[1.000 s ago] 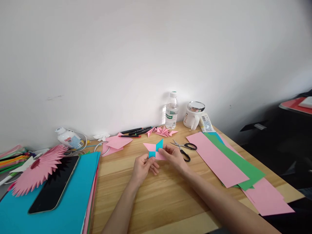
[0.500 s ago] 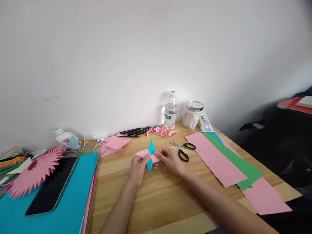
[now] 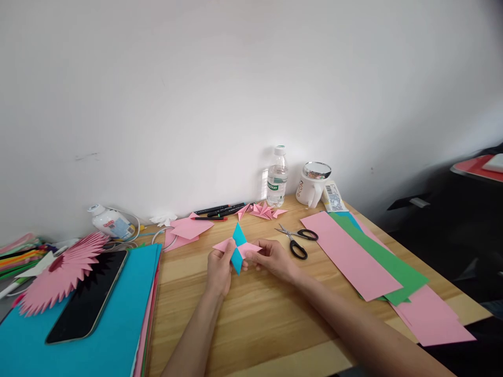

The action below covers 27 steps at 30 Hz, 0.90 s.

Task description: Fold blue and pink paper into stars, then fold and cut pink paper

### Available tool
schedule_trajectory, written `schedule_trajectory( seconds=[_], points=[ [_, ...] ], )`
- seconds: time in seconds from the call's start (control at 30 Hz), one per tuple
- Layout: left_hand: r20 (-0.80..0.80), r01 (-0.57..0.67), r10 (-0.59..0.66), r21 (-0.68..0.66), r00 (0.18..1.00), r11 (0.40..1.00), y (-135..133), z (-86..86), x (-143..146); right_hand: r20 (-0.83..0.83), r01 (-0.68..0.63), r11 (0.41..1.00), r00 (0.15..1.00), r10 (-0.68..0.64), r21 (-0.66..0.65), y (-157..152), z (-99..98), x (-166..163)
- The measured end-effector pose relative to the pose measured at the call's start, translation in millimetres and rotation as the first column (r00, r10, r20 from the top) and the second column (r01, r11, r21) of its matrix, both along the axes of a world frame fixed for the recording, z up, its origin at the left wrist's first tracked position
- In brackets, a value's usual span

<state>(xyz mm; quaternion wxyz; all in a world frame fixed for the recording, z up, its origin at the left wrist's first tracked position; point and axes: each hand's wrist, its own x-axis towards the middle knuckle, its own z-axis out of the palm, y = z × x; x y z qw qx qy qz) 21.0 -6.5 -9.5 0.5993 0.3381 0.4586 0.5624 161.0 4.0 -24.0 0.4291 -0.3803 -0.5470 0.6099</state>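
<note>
A four-pointed paper star [image 3: 238, 247], pink and blue, is held just above the wooden table [image 3: 251, 319] near its middle. My left hand [image 3: 218, 271] pinches its left side, thumb on top. My right hand [image 3: 274, 258] pinches its right pink point, fingers closed. The blue points run up and down, the pink ones left and right.
Black-handled scissors [image 3: 295, 242] lie right of my hands. Long pink [image 3: 348, 255] and green [image 3: 383, 258] paper strips cover the right side. At the back stand a water bottle [image 3: 277, 178] and a white mug [image 3: 312, 185]. A phone [image 3: 87, 296] rests on a blue paper stack [image 3: 118, 335] at left, beside a pink paper fan [image 3: 58, 273].
The star has been turned between my fingers: its blue points, slanted to the upper right a second ago, now stand nearly upright. Both hands keep their hold and shifted slightly left.
</note>
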Motion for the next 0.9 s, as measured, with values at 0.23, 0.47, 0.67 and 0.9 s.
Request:
schedule_trajectory(
  seconds=[0.23, 0.47, 0.67, 0.9],
  points=[
    [-0.002, 0.115, -0.115, 0.059, 0.993, 0.992, 1.4, -3.0, -4.7, -0.119, 0.097, 0.984, 0.986, -0.115, -0.150, 3.5, 1.0, 4.7],
    [-0.053, 0.125, -0.120, 0.093, 0.991, 0.988, 3.2, -8.3, -6.2, -0.182, 0.119, 0.975, 0.971, -0.153, -0.187, 2.9, 1.1, 3.0],
    [-0.091, 0.232, -0.224, 0.089, 0.970, 0.969, 2.2, -5.5, -6.6, -0.209, 0.246, 0.963, 0.941, -0.265, -0.110, 7.6, -2.7, 8.3],
    [-0.057, 0.308, -0.305, 0.080, 0.951, 0.948, 0.5, -2.8, -9.0, 0.047, 0.287, 0.932, 0.951, -0.304, 0.220, 10.0, -5.5, 13.5]
  ],
)
